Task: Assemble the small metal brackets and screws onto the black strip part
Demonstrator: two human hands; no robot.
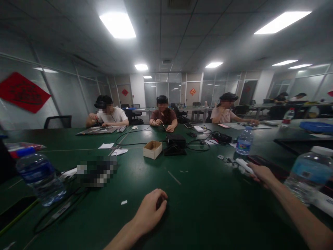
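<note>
Fingers (253, 167) of R hand (262, 174) grip white obj. (242, 164); L hand (150, 209) (on tbl (197, 215)) loosely curled, released.

Slim, elongated white object (242, 164), held in the right hand's fingers (257, 169); its free end points forward-left.

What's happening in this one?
Someone's right hand holds a slim white object, too blurred to identify, near a small water bottle. The left hand is loosely curled at the green table; whether it holds anything is hidden. Farther off, an open box stands beside a black device.
</note>
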